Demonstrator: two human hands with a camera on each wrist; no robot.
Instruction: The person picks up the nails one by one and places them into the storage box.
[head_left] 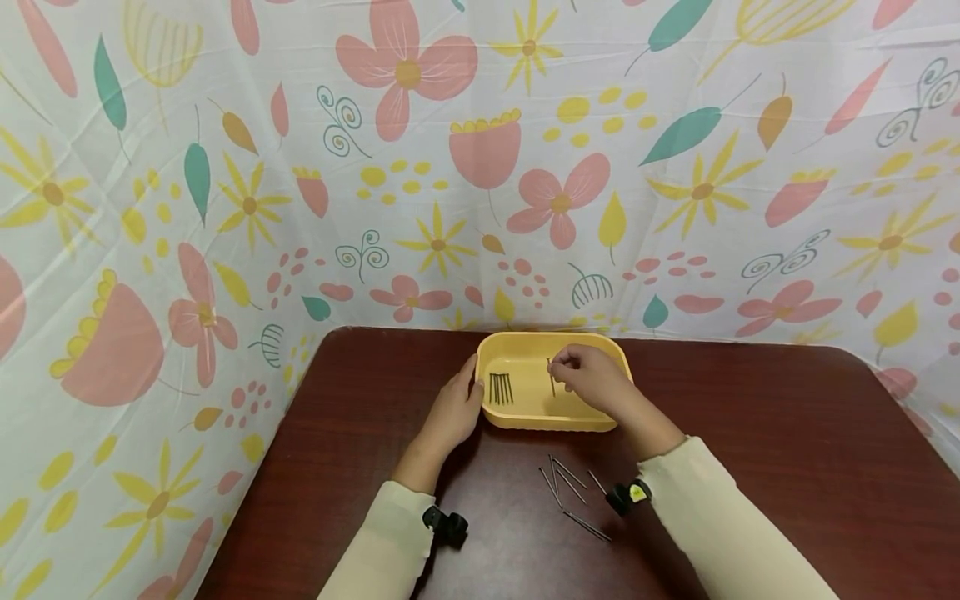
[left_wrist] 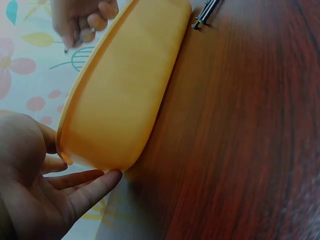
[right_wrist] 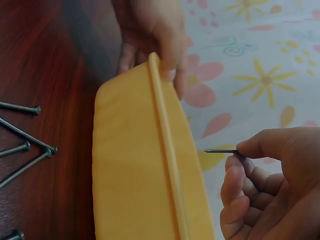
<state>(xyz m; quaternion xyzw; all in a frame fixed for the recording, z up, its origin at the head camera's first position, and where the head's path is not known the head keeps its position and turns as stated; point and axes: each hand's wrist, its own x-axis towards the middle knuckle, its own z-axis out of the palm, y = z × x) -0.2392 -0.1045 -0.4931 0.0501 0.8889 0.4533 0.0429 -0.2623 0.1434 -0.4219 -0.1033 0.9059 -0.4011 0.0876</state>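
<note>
A yellow plastic tray [head_left: 551, 422] stands on the dark wooden table. My left hand [head_left: 455, 406] holds its left end, the thumb at the rim and the other fingers against the outer wall. Several dark nails [head_left: 500, 389] lie side by side in the tray's left part. Over the tray, my right hand [head_left: 592, 377] pinches a nail [right_wrist: 220, 151] between thumb and fingertips. Its pointed end shows in the right wrist view; in the head view it hangs roughly upright. On the table in front of the tray lie several loose nails [head_left: 587, 526], some crossing or touching.
The brown table [head_left: 360, 392] reaches back to a white cloth [head_left: 420, 183] printed with flowers and leaves, which also hangs along the left side. A black wrist camera [head_left: 450, 528] sits on the left sleeve, another wrist camera [head_left: 619, 498] on the right.
</note>
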